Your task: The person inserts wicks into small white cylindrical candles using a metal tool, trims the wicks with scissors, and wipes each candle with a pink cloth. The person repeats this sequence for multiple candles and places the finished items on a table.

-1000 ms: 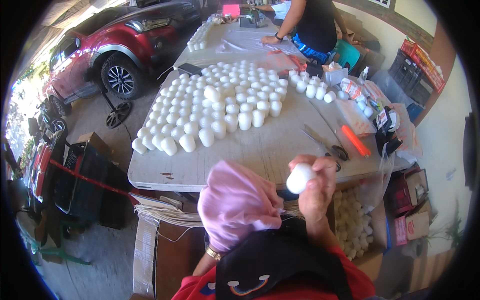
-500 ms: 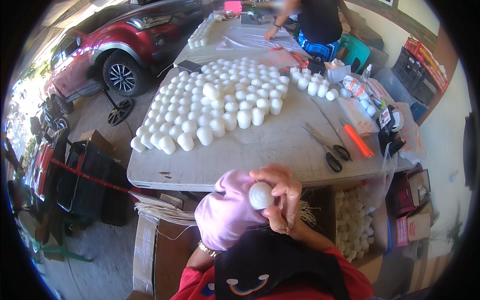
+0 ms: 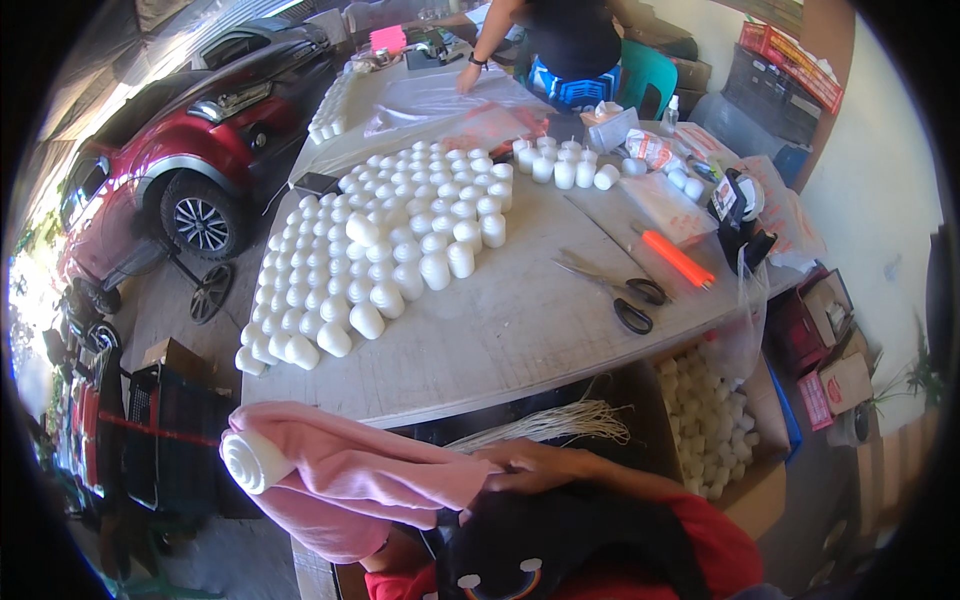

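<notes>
A pink cloth [image 3: 390, 460] drapes over my left hand and hides its fingers; below it, my left forearm [image 3: 398, 555] shows. At the cloth's left end, a short white candle [image 3: 256, 462] with a ringed end is gripped through the fabric. My right hand [image 3: 535, 466] is closed on the cloth's other end, close to my body, pulling it into long folds. Beyond my hands, rows of similar white candles [image 3: 400, 240] stand packed together on the grey table [image 3: 480, 320]. One candle [image 3: 362, 229] lies on top of the others.
Scissors [image 3: 615, 295] and an orange-handled tool [image 3: 678, 260] lie at the table's right. More candles [image 3: 565, 172] stand near plastic bags. Below the edge are a bundle of wicks [image 3: 560, 423] and a box of white pieces [image 3: 705, 430]. A person [image 3: 570, 50] works at the far end.
My left hand has swung left and down with the candle. The cloth is now stretched out between my hands. My right hand has left the candle and holds the cloth. The view has shifted right.
</notes>
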The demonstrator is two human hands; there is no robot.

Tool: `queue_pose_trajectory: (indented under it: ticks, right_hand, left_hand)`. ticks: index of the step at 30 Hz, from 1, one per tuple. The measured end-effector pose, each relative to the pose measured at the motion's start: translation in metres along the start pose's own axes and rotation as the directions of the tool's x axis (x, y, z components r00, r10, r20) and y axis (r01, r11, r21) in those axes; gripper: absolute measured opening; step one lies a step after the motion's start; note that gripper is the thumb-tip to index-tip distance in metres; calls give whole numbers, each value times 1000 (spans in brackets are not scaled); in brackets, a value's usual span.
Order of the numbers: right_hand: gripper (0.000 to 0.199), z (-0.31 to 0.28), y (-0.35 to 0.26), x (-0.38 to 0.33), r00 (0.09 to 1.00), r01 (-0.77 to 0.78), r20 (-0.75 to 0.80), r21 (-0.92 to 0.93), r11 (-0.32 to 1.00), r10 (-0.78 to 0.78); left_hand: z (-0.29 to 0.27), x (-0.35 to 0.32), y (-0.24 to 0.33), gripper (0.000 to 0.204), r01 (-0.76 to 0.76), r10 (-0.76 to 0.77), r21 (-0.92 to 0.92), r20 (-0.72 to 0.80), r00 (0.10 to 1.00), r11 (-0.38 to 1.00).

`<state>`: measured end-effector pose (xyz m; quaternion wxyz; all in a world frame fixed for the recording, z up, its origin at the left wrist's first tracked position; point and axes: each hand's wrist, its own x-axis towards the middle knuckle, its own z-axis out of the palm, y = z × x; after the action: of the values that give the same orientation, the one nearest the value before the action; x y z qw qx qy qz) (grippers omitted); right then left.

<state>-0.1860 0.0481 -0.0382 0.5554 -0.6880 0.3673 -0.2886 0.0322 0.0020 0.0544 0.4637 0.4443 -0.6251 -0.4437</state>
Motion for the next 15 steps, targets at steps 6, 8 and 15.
queue_pose_trajectory:
  ticks: [6, 8, 15]
  right_hand:
    - [61, -57, -29, -51, 966, 76, -247, 549, 832, 75]
    - [71, -61, -42, -48, 878, 370, -469, 529, 764, -100]
    - [26, -12, -74, 28, 563, 476, -419, -540, 694, -712]
  left_hand:
    - [22, 4, -3, 51, 13, -21, -128, -55, 998, 992]
    - [35, 3, 0, 50, 30, -35, -166, -29, 999, 986]
    - [87, -6, -3, 48, 88, -71, -273, 73, 995, 958]
